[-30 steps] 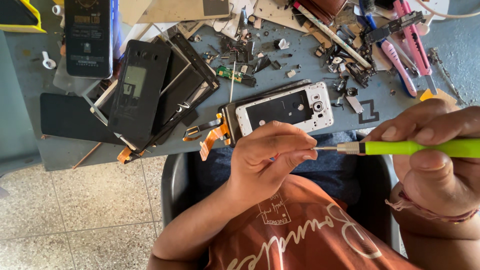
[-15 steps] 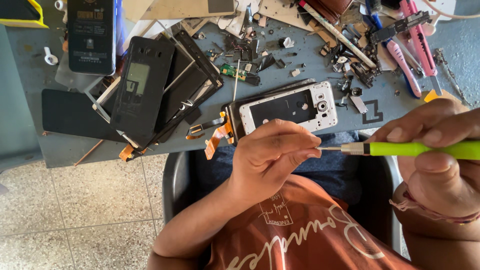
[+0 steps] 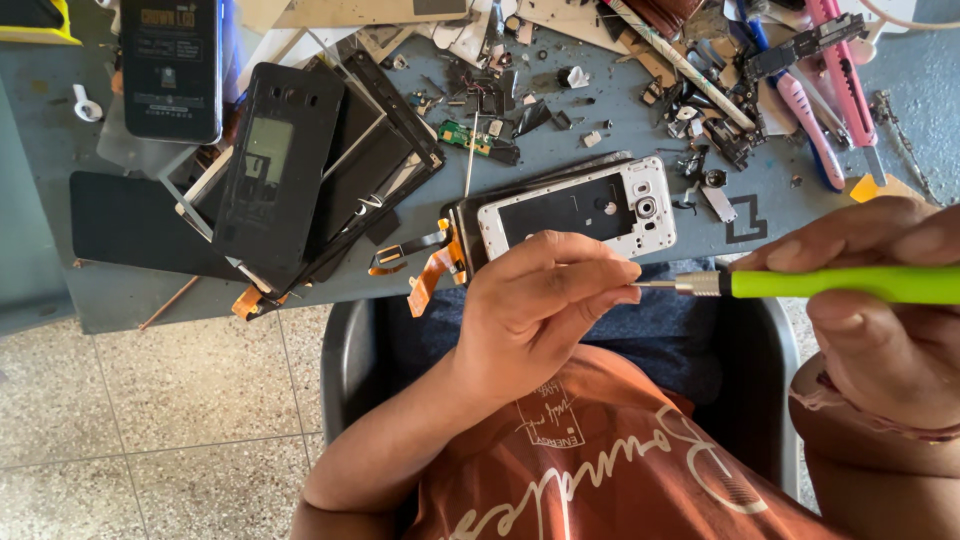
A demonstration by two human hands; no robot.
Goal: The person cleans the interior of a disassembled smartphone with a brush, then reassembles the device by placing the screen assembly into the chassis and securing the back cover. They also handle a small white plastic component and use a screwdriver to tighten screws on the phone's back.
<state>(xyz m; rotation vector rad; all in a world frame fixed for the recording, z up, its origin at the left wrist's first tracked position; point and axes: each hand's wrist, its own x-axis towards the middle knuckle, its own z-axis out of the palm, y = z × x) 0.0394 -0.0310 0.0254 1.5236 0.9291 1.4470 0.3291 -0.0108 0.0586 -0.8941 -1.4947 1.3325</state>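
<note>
My right hand (image 3: pixel 880 330) grips a green-handled screwdriver (image 3: pixel 840 283) and holds it level, with its metal tip pointing left. My left hand (image 3: pixel 535 310) is pinched around that tip, thumb and fingertips closed on it; I cannot tell whether anything small is between them. Both hands hover over my lap, just in front of the table edge. A white phone frame with a black inner plate (image 3: pixel 575 210) lies on the grey table (image 3: pixel 130 290) right behind my left hand. Orange flex cables (image 3: pixel 430 275) hang from it over the edge.
Black phone backs, screens and frames (image 3: pixel 290 170) are stacked at the left, with a dark phone (image 3: pixel 170 65) behind them. Small parts and screws (image 3: pixel 500 110) litter the middle. Pink-handled tools (image 3: pixel 830 110) lie at the right. Below are a tiled floor (image 3: pixel 150 430) and my chair (image 3: pixel 345 370).
</note>
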